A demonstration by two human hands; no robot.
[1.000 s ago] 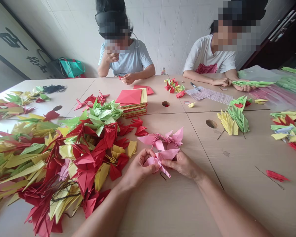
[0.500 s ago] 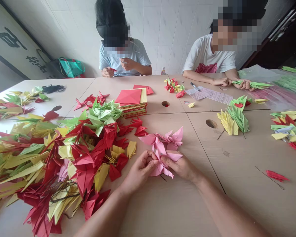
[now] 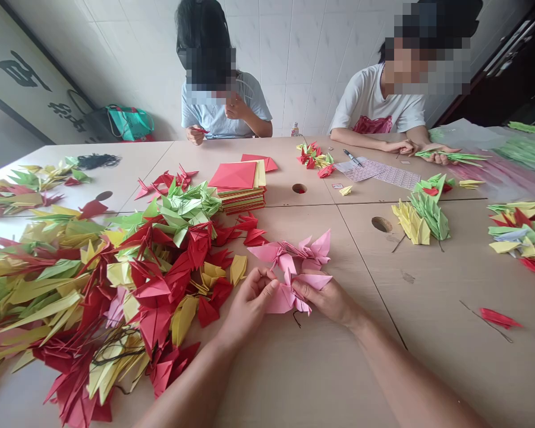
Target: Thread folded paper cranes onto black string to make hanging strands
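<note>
Between my hands, near the middle of the table, is a pink origami crane (image 3: 280, 301) with its wings spread. My left hand (image 3: 255, 297) pinches its left wing between thumb and fingers. My right hand (image 3: 323, 299) grips the body and right side, thumb on top. A short black thread (image 3: 297, 320) hangs from beneath it. Just beyond my fingers lie more pink folded cranes (image 3: 303, 252), close against the held one. To the left, a large heap of red, yellow and green folded paper cranes (image 3: 156, 291) reaches toward my left forearm.
A stack of square paper (image 3: 237, 184) stands behind the heap. On the right lie yellow and green folded bundles (image 3: 412, 221), a red folded piece (image 3: 499, 317) with thread, and printed sheets (image 3: 378, 169). Two people sit opposite; one holds green strips (image 3: 450, 156). The table has round holes (image 3: 381, 224).
My left hand has shifted slightly left, drawing the pink crane's left wing outward and flatter. My right hand stays nearly in place. Across the table, one person's raised hand has moved closer to their face.
</note>
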